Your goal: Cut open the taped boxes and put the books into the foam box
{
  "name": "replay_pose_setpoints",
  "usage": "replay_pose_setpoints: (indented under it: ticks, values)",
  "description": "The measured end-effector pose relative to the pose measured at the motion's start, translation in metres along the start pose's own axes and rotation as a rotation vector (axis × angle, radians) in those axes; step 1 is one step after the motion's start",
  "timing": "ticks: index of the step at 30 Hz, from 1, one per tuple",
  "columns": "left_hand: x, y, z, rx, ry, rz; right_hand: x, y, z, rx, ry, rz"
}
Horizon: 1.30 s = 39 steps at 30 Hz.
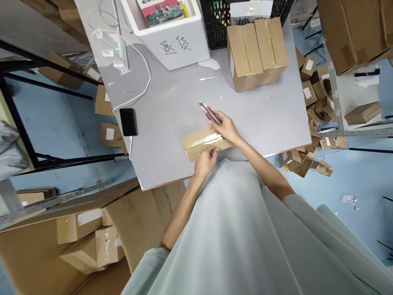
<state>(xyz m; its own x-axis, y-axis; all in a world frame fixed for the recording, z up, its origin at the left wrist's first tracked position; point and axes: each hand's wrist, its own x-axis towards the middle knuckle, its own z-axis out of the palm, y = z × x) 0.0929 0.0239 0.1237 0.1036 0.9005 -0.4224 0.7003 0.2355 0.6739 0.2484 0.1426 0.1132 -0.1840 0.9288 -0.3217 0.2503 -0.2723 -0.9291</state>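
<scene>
A small cardboard box (196, 144) with shiny clear tape along its top lies near the table's front edge. My right hand (226, 127) is closed around a utility knife (210, 113), which points up and to the left above the box. At the box's near edge is my left hand (206, 162), its fingers bent together against the cardboard. Whether those fingers pinch the box, the tape or just rest there is hidden.
Two taped cartons (257, 53) stand at the back right, by a black crate (215, 24). A white foam bin (184, 45) sits at the back. Left are a power strip (118, 53), a white cable and a black phone-like device (128, 122). A large open carton (30, 262) holds boxes below left.
</scene>
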Motion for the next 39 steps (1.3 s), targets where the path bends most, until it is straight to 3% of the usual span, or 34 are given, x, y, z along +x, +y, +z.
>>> replay_pose_setpoints:
  ticks: [3, 5, 7, 12, 16, 24, 32, 39]
  values:
    - [0.027, 0.008, -0.004, 0.085, 0.214, 0.136, -0.033, 0.034, -0.049, 0.104, 0.214, 0.034]
    - [0.051, 0.011, -0.002, 0.167, 0.228, 0.206, -0.054, 0.058, -0.067, 0.142, 0.265, 0.102]
    - [0.072, 0.013, 0.001, 0.254, 0.173, 0.223, -0.072, 0.078, -0.069, 0.190, 0.256, 0.174]
    - [0.100, 0.012, 0.003, 0.408, -0.006, 0.237, -0.096, 0.100, -0.041, 0.343, 0.157, 0.287]
    - [0.100, 0.008, 0.011, 0.416, 0.007, 0.262, -0.103, 0.104, -0.036, 0.312, 0.130, 0.278]
    - [0.086, -0.014, 0.037, 0.405, 0.129, 0.266, -0.089, 0.101, -0.068, 0.093, -0.004, 0.149]
    - [0.080, -0.011, 0.035, 0.442, 0.130, 0.230, -0.078, 0.094, -0.079, 0.130, -0.059, 0.138]
    - [0.076, -0.009, 0.035, 0.423, 0.151, 0.190, -0.071, 0.085, -0.087, -0.050, -0.134, 0.008]
